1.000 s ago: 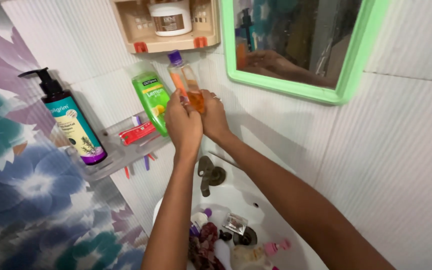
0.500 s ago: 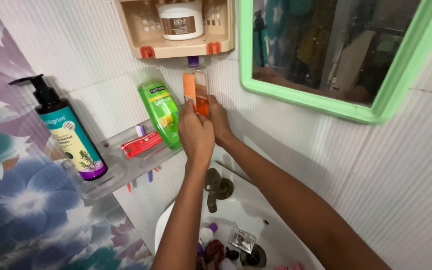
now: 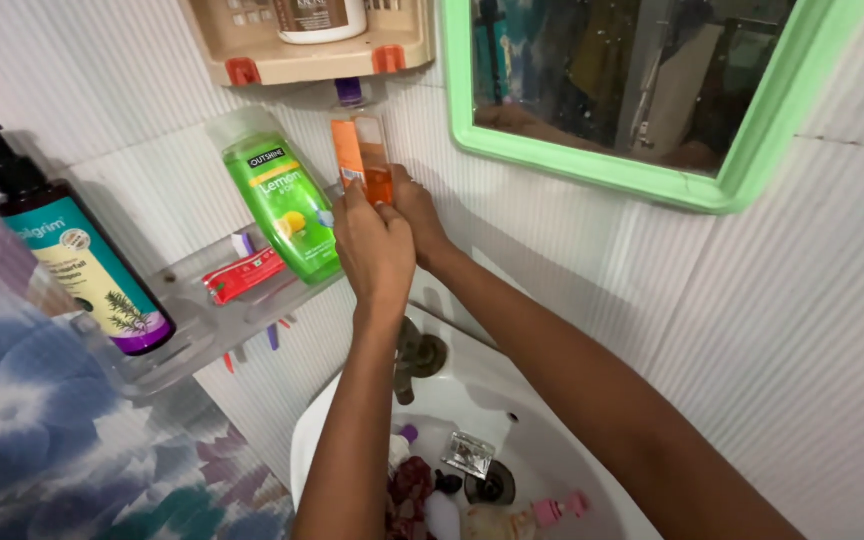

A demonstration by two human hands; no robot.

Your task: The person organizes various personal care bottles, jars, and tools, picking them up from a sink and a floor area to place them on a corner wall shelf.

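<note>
Both my hands hold a slim clear bottle (image 3: 364, 150) with orange liquid and a purple cap, upright against the white wall at the right end of the clear shelf (image 3: 177, 345). My left hand (image 3: 374, 248) wraps the bottle's lower part from the front. My right hand (image 3: 417, 215) grips it from the right side. A green bottle (image 3: 282, 200) stands just left of it on the shelf.
A dark pump bottle (image 3: 77, 260) and a red tube (image 3: 244, 277) sit on the shelf. A beige wall caddy (image 3: 312, 45) hangs above, a green-framed mirror (image 3: 652, 170) to the right. Below, a white sink (image 3: 512, 440) with a tap (image 3: 414, 358) holds several small bottles.
The orange bottle has gone from tilted to upright and settled at the shelf's right end, with both hands still on it. The camera has moved closer.
</note>
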